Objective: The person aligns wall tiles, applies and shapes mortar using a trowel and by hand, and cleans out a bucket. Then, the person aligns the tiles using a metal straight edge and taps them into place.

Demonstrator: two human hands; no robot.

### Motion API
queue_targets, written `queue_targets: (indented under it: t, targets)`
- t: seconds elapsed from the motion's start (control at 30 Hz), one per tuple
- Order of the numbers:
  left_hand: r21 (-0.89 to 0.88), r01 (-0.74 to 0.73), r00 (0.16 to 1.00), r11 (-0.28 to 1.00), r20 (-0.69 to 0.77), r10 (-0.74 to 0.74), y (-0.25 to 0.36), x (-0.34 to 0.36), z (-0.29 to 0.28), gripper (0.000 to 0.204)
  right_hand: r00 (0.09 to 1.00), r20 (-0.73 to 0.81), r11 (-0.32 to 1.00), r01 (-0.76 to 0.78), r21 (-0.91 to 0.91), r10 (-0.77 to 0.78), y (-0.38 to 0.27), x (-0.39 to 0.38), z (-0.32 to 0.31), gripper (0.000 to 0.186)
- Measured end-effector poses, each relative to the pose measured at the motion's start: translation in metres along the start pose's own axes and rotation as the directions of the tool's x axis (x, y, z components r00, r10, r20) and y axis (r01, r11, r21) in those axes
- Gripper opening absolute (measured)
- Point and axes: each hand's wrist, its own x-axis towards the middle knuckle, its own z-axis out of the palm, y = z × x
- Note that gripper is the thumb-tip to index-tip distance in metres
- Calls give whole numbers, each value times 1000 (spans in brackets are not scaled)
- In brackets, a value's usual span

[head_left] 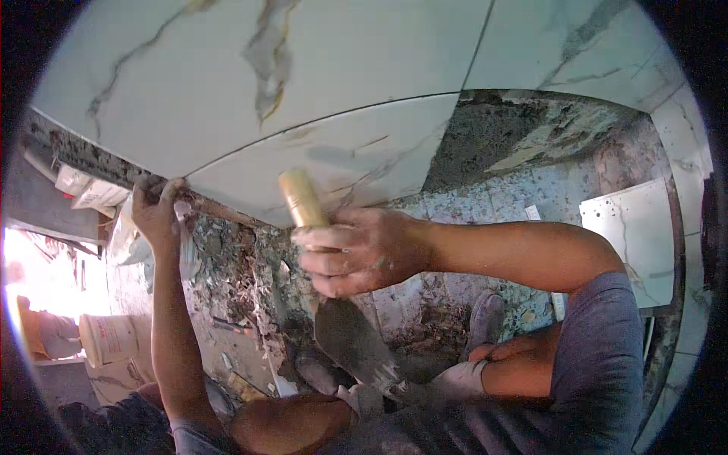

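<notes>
Setting stage: right hand [356, 254] clamps trowel [334, 303] below the marble tile [318, 163]; left hand [155, 212] pinches its corner. Probably needs leveling next.

Bare forearms, mortar-smeared fingers [327, 262], a grey-blue short sleeve [599, 356] at the right shoulder, dusty dark trousers [425, 428].

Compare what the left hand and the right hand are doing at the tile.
The left hand grips the corner of the marble-look tile, arm stretched out; the right hand is fisted around a trowel. The left hand touches the tile; the right hand holds its tool off it, wooden handle toward the tile. Both are bare and mortar-smeared.
</notes>
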Motion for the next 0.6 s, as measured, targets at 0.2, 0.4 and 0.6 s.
queue_targets:
  t: [0.2, 0.4, 0.6]
  targets:
    - [-2, 119, 992, 993, 43, -119, 1, 2, 0, 23, 992, -121, 1000, 20, 7, -20, 0, 7, -6, 17]
    - [-39, 135, 989, 990, 61, -132, 6, 1, -1, 26, 999, -44, 999, 22, -48, -25, 3, -6, -22, 17]
    - [-38, 139, 990, 990, 40, -138, 12, -5, 3, 28, 992, 125, 991, -13, -132, 30, 6, -66, -88, 24]
